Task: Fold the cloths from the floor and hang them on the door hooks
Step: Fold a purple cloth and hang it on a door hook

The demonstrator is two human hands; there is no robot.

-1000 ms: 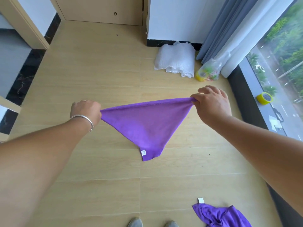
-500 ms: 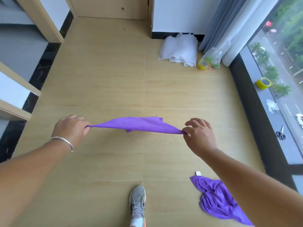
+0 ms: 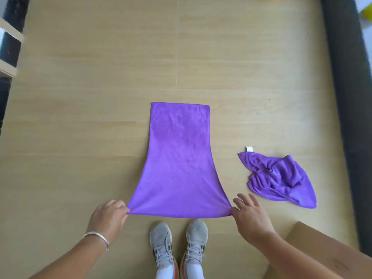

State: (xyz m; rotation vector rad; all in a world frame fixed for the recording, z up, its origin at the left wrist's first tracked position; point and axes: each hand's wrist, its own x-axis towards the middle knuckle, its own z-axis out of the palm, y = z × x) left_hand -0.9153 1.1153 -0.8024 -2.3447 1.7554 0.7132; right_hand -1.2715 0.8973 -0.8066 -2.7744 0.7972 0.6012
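A purple cloth (image 3: 177, 164) lies spread flat on the wooden floor in front of my feet, its far edge straight and its near edge stretched wide. My left hand (image 3: 108, 217) pinches the near left corner. My right hand (image 3: 250, 216) holds the near right corner with the thumb side, its other fingers spread out. A second purple cloth (image 3: 281, 180) with a white tag lies crumpled on the floor to the right, just beyond my right hand.
My two grey shoes (image 3: 179, 246) stand just behind the spread cloth. A cardboard box (image 3: 314, 242) shows at the lower right under my right arm. A dark sill base (image 3: 348, 117) runs along the right; black skirting (image 3: 8, 49) borders the left.
The cloth, held taut in the air between both hands, has come down and now lies flat on the floor. My view has tilted down toward my feet.
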